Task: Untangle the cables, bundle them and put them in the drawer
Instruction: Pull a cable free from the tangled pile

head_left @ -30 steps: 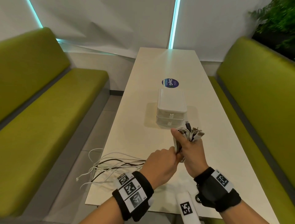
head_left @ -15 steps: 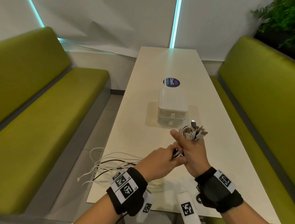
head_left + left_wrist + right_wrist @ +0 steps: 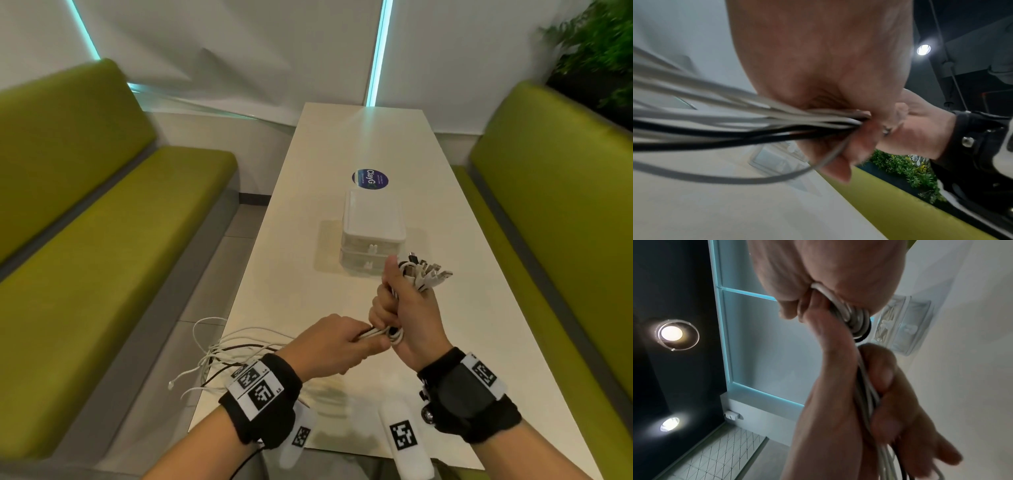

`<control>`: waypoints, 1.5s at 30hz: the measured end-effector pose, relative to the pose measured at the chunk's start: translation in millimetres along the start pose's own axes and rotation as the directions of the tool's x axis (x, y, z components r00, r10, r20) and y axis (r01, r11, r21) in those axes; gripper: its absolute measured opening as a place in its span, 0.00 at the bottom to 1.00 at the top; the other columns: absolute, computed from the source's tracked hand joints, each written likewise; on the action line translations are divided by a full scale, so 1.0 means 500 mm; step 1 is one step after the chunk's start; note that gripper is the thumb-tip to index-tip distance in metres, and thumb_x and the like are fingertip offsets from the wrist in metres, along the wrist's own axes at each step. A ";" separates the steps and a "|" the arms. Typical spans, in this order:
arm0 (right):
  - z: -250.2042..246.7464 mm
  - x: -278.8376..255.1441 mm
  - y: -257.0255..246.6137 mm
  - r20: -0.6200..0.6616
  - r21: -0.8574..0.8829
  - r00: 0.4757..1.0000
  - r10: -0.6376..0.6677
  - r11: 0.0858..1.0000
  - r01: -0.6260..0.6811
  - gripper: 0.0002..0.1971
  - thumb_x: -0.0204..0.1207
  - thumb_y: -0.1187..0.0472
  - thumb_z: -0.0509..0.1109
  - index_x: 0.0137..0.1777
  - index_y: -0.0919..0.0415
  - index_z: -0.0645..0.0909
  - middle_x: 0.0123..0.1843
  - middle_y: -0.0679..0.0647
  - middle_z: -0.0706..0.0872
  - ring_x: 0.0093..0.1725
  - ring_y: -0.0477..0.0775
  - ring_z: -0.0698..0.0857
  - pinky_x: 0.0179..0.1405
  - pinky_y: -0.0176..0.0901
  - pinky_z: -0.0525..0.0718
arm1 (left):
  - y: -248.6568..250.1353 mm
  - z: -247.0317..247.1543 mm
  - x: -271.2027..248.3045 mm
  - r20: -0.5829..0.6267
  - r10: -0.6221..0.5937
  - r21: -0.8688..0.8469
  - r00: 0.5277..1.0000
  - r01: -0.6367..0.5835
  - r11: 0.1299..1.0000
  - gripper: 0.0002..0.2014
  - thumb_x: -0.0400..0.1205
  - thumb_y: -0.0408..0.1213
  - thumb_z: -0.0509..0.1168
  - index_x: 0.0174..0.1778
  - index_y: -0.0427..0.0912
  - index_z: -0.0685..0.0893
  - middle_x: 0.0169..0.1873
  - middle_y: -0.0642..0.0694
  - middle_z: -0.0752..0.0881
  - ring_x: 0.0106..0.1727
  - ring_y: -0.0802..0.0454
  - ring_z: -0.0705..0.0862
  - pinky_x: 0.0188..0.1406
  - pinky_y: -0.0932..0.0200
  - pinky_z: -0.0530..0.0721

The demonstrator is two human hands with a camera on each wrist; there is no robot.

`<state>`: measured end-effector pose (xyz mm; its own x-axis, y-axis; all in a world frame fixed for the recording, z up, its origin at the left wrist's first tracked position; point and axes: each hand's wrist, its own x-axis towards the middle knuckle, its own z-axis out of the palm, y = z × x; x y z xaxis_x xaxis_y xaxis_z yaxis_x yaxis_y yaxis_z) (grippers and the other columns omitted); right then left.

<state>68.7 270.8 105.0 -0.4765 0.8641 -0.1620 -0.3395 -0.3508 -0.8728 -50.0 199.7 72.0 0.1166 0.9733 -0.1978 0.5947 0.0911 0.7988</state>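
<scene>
My right hand [image 3: 404,308] grips a bunch of white and black cables [image 3: 419,277] upright above the table, their plugs fanning out above the fist. Coils of the cables [image 3: 853,318] wrap under that fist. My left hand [image 3: 339,346] holds the trailing cables [image 3: 777,123] just left of the right fist. The loose ends [image 3: 219,356] hang over the table's left edge. A small white two-drawer box [image 3: 373,236] stands in the middle of the table, both drawers closed, just beyond my right hand.
The long white table [image 3: 342,144] runs away from me, with a round blue sticker [image 3: 370,179] behind the box. Green benches [image 3: 102,240] flank it on both sides. A plant [image 3: 596,48] stands at the far right.
My left hand has drawn the trailing cables down and round under the right fist. The right hand has shifted a little to the right and closed round the bunch, its raised finger now down.
</scene>
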 end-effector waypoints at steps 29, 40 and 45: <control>-0.038 -0.002 -0.029 0.092 -0.008 0.995 0.022 1.000 -0.021 0.29 0.73 0.43 0.73 0.31 0.56 0.56 0.23 0.53 0.52 0.16 0.48 0.55 0.16 0.36 0.62 | -0.038 -0.040 -0.041 0.026 -0.084 0.317 0.996 0.071 0.946 0.31 0.80 0.68 0.56 0.30 0.40 0.72 0.23 0.48 0.73 0.23 0.54 0.70 0.29 0.55 0.68; -0.032 0.004 -0.027 0.123 -0.603 0.968 -0.219 0.758 0.248 0.20 0.69 0.48 0.77 0.23 0.54 0.74 0.18 0.45 0.70 0.20 0.49 0.66 0.21 0.39 0.66 | -0.060 -0.081 -0.047 -0.231 0.028 0.285 0.973 0.041 0.958 0.28 0.78 0.65 0.62 0.24 0.46 0.68 0.18 0.51 0.69 0.24 0.54 0.67 0.26 0.57 0.63; -0.029 -0.005 -0.016 0.206 -0.775 0.975 -0.081 0.594 0.213 0.26 0.63 0.55 0.85 0.22 0.53 0.67 0.18 0.39 0.69 0.22 0.39 0.68 0.24 0.28 0.65 | -0.055 -0.092 -0.045 -0.258 0.098 0.202 0.961 -0.045 0.978 0.27 0.78 0.62 0.65 0.24 0.44 0.76 0.17 0.51 0.71 0.22 0.56 0.68 0.24 0.63 0.63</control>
<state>84.3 276.6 105.7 -0.6043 0.7967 0.0072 0.3257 0.2552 -0.9104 -105.8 184.8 80.7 -0.0351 0.9988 0.0346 0.7374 0.0025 0.6754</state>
